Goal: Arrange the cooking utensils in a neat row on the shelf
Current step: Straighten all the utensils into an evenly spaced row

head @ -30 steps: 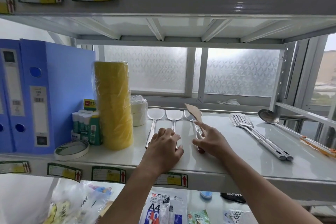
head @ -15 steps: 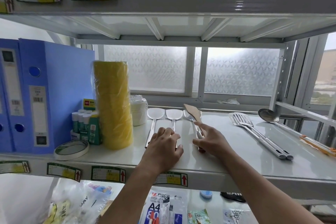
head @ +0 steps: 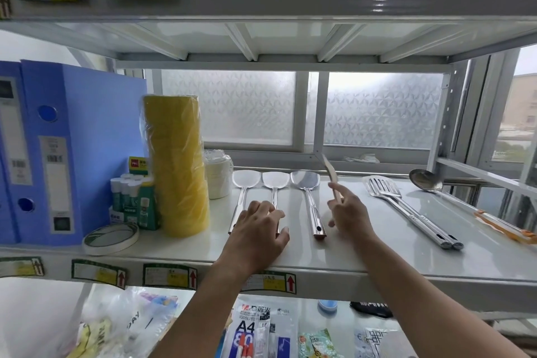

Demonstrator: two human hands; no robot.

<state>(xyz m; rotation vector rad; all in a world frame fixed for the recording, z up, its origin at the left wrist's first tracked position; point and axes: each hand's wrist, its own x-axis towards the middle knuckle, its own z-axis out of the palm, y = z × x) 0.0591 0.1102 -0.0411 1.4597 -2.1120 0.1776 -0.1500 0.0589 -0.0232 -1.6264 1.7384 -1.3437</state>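
While the left hand [head: 257, 231] lies flat, fingers spread, over the handles of two shiny steel spatulas [head: 245, 183] on the white metal shelf [head: 363, 256], the right hand [head: 350, 216] has its grip closed around a pale wooden spatula [head: 331, 173], lifted and tilted upright. A third steel spatula [head: 308, 192] lies between the hands. Further right lie two slotted steel turners [head: 406, 206] and a steel ladle [head: 427, 180].

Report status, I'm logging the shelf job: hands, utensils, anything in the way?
Left hand flat on two spatula handles. Right hand shut on wooden spatula, lifted off shelf. Slotted turners, ladle unsorted at right. Gap clear.
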